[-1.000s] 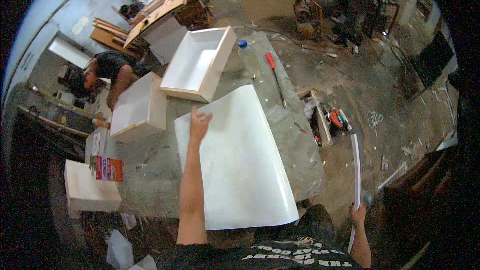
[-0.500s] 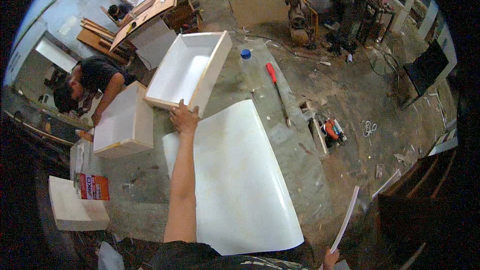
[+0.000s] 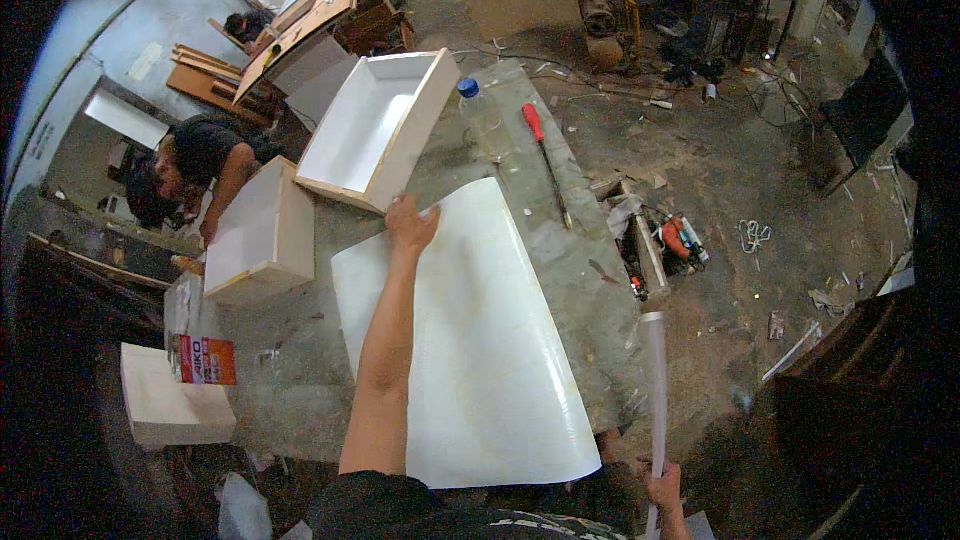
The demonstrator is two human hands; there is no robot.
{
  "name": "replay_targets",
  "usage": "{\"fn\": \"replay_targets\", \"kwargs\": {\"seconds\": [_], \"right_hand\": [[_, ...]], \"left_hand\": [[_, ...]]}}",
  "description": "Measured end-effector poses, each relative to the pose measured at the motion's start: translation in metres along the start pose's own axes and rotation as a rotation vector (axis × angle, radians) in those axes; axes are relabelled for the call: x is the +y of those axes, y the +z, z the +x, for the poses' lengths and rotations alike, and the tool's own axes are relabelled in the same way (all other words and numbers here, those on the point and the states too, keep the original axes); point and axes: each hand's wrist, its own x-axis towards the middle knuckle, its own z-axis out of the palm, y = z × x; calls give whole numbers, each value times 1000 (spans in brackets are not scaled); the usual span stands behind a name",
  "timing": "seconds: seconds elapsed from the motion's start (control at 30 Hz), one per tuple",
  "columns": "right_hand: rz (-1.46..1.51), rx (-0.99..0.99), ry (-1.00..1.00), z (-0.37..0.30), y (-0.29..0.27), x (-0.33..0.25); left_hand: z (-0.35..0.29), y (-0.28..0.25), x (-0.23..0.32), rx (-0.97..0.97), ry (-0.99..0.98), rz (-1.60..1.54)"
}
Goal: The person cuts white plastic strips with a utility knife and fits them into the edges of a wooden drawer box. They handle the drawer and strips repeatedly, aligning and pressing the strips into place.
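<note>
A white sheet (image 3: 475,340) lies on the gray tabletop (image 3: 290,370) above a messy floor (image 3: 710,165). The left hand (image 3: 411,226), spread out, is at its far edge; the right hand (image 3: 663,487) holds a pale strip (image 3: 655,380). A red box (image 3: 208,360) has letters.

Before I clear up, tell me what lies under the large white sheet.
The worktable extends beneath the glossy white sheet; its surface there, and anything else beneath, is covered from view.

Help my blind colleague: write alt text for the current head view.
A person's left hand is over the far edge of a white sheet on a worktable, near an open box; the right hand grips a long pale strip. A co-worker bends beside a second box.
</note>
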Motion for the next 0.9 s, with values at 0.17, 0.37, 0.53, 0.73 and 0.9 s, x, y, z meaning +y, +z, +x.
{"fn": "replay_targets", "kwargs": {"seconds": [0.17, 0.37, 0.53, 0.73, 0.9], "right_hand": [[13, -212, -249, -5, 3, -88], [153, -370, -51, -9, 32, -123], [221, -326, 26, -15, 28, -146], [450, -258, -61, 13, 9, -173], [294, -87, 35, 55, 6, -168]], "left_hand": [[55, 42, 38, -171, 239, -88], [84, 53, 29, -392, 207, -146], [90, 37, 23, -347, 118, -348], [92, 35, 18, -152, 143, -342], [88, 53, 15, -68, 72, -306]]}}
